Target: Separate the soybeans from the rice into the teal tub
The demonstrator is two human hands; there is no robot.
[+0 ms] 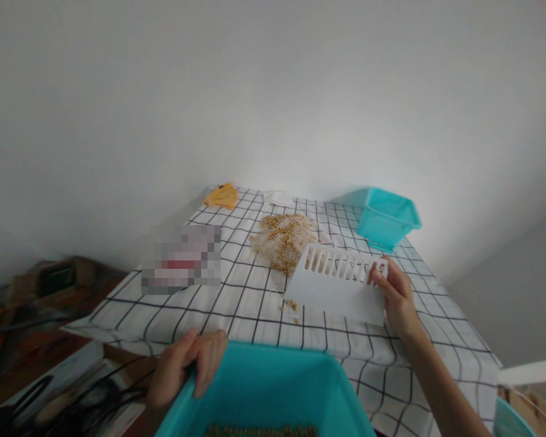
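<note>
My right hand [395, 294] grips a flat white slotted plastic panel [332, 294] by its right end, with the thumb on its face. The panel is tilted on the table, its left end beside a pile of pale grains mixed with yellow beans [286, 238]. A few loose beans [292, 305] lie near its lower left corner. My left hand [191, 361] is closed over the left rim of a teal bin [273, 370] just below the table's front edge. Greenish-yellow beans [264, 430] show at its bottom; the rest is cut off by the frame.
A second teal bin [386, 218] stands at the table's right back. An orange bag [222, 196] and a white crumpled item [277, 198] lie at the back, a blurred packet [182, 261] at left. The checked cloth [236, 303] covers the table. Boxes and cables sit on the lower left.
</note>
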